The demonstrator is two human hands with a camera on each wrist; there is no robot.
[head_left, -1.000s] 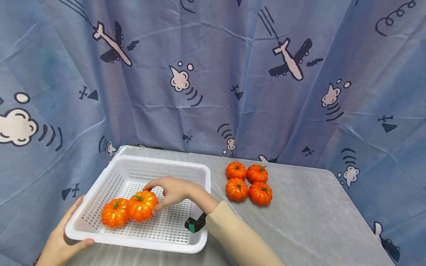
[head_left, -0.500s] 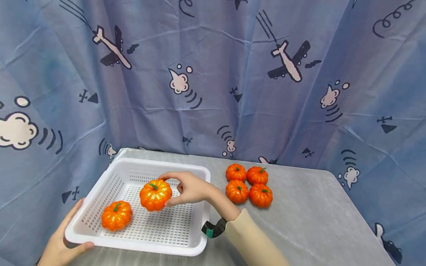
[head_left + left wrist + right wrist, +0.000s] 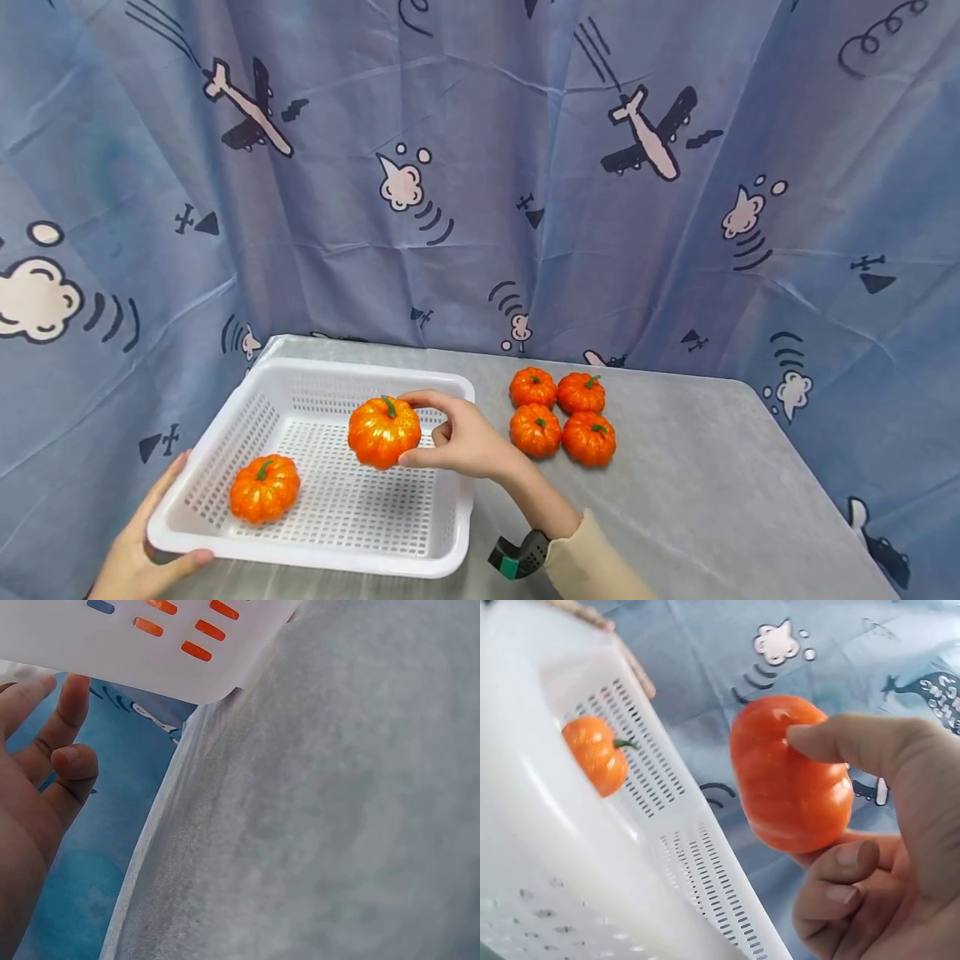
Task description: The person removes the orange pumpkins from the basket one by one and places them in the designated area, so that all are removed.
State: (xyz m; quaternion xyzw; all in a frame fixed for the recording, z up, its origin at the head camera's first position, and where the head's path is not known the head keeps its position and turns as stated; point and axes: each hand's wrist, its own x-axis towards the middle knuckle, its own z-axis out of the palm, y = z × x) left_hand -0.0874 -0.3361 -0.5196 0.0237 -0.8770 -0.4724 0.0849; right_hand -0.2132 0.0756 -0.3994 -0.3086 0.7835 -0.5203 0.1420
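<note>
A small orange decorative pumpkin with a green stem is pinched between the thumb and fingers of my right hand, raised above the right part of a white plastic basket. In the right wrist view, the thumb presses one side of this pumpkin and fingers support it from below. Another pumpkin sits inside the basket at its front left. My left hand holds the basket's front-left corner, thumb at the front rim and fingers along the left side. The left wrist view shows some fingers beneath the basket's edge.
Several more orange pumpkins stand grouped on the grey-covered table, right of the basket. A blue curtain printed with planes hangs behind and at both sides. The perforated basket wall lies beside the raised pumpkin.
My right hand has lifted one pumpkin from beside the other in the basket and carried it up and to the right. The left hand stays at the basket's corner.
</note>
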